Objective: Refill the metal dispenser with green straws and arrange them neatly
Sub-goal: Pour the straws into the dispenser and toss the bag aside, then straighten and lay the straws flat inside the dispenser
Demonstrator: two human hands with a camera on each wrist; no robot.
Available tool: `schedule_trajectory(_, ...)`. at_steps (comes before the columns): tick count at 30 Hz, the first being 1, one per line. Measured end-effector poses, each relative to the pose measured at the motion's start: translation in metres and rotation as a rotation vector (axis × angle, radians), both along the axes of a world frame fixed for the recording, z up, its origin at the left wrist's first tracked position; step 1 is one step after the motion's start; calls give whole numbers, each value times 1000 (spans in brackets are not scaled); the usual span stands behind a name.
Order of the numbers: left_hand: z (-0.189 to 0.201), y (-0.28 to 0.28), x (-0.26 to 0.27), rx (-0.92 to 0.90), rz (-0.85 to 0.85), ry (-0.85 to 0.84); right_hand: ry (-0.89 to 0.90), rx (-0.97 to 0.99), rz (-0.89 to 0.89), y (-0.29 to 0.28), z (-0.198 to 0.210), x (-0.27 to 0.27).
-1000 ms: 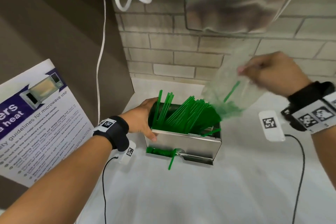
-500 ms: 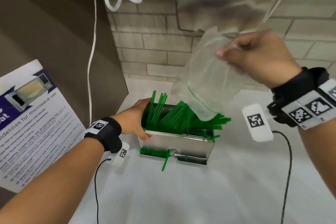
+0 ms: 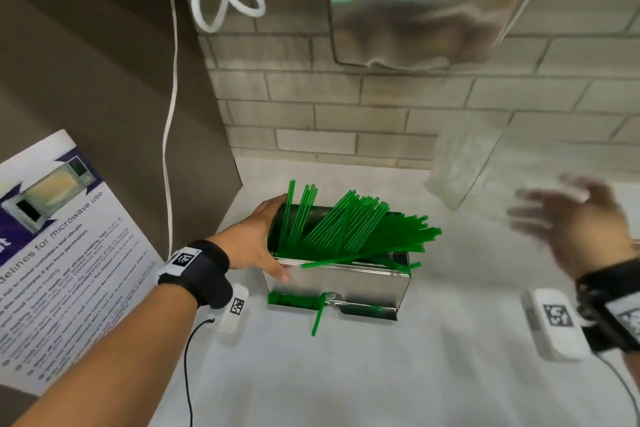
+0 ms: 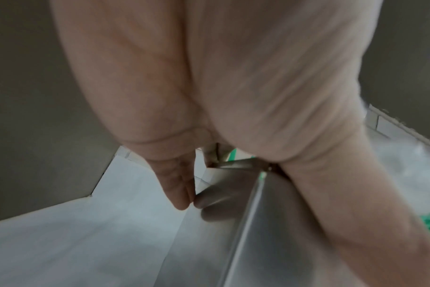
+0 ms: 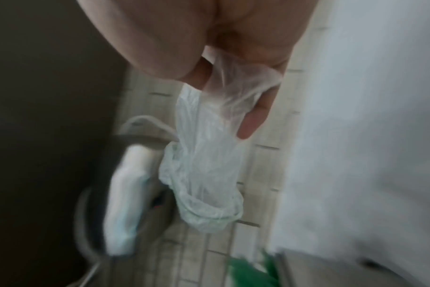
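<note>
The metal dispenser (image 3: pixel 346 284) stands on the white counter, its open top heaped with green straws (image 3: pixel 346 232) that lie crisscrossed and stick out to the right. My left hand (image 3: pixel 266 253) grips its left end, thumb on the front face; the fingers (image 4: pixel 177 190) lie against the side wall (image 4: pixel 209 242). My right hand (image 3: pixel 554 215) hovers blurred to the right, fingers spread. The empty clear plastic bag (image 3: pixel 460 163) hangs in the air just beyond its fingertips. In the right wrist view the bag (image 5: pixel 204 165) trails from the straight fingers (image 5: pixel 253 120).
One straw (image 3: pixel 318 315) pokes out of the dispenser's lower tray, which holds more straws. A steel hand dryer (image 3: pixel 426 10) hangs on the brick wall above. A white cable (image 3: pixel 171 114) runs down the left corner beside a microwave poster (image 3: pixel 52 253).
The last straws have slid out of the bag onto the heap. My right hand has swung right and down and spread its fingers, with the empty bag drifting off. The left hand has stayed put.
</note>
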State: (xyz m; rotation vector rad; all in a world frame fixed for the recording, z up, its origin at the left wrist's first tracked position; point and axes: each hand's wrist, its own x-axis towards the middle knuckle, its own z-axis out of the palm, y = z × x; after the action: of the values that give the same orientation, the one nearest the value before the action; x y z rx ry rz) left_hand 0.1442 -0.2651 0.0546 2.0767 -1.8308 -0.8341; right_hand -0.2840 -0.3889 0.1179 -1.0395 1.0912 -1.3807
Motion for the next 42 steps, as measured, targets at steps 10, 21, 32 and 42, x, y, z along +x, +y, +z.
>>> schedule_trajectory(10, -2, 7, -21, -73, 65, -72, 942, 335, -9, 0, -109, -2)
schedule_trajectory(21, 7, -32, -89, -43, 50, -349, 571, -297, 402, 37, 21, 109)
schedule_trajectory(32, 6, -45, -78, 45, 126, -138, 673, 46, 863, 25, -9, 157)
schedule_trajectory(42, -1, -51, -65, 151, 68, 236, 912, 72, 964, 16, -25, 179)
